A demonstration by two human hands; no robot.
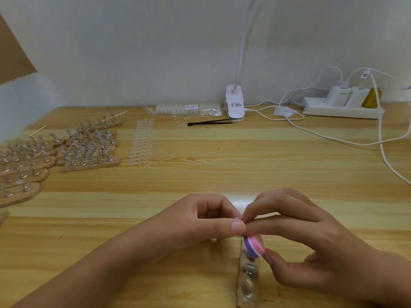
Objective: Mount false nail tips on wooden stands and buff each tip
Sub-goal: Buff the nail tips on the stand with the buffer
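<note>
Two hands meet low over the near part of the table point(200, 181). The left hand point(206, 221) has thumb and forefinger closed in a pinch on a small pale tip point(239, 218), barely visible between the pads; its other fingers are curled under. The right hand point(300, 236) reaches its fingertips into the same pinch point and holds the buffer point(254, 245), a pink, white and purple block, between fingers and thumb. Cannot tell whether the right fingertips grip the tip or only steady it.

Just under the buffer lies a stand point(248, 283), end-on to the person, with metal holders along it. Whether these carry tips is too blurred to say.

Judgement: mounting or adjusting one tip, buffing about to follow. The next move calls for seating the tip squarely on a holder, then light strokes, with the left hand bracing so the tip does not pop off.

Further out, well apart to the left: rows of filled stands point(89, 147), then strips of loose tips point(142, 143).
</note>
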